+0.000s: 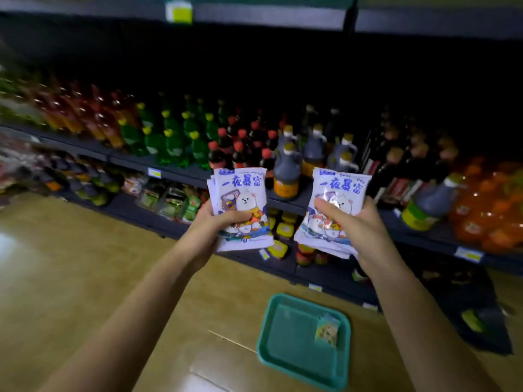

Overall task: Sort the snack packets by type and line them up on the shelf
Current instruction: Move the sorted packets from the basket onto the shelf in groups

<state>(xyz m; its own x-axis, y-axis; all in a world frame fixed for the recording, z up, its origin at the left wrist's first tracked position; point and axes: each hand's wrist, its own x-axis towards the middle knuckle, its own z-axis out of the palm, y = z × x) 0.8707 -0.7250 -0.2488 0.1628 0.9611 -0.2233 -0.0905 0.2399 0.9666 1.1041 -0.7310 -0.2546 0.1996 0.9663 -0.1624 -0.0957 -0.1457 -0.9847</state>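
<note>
Your left hand (216,223) grips the left stack (240,199), your right hand (360,226) the right stack (338,193), both upright before the shelf (181,176), the right seemingly nearer it.

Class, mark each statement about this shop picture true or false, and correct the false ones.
1. The left hand grips the left stack of white packets, and the right hand grips the right stack. True.
2. The tray on the floor is red. False: it is teal.
3. One small packet lies in the tray. True.
4. The green bottles stand on the floor. False: they stand on a shelf.
</note>
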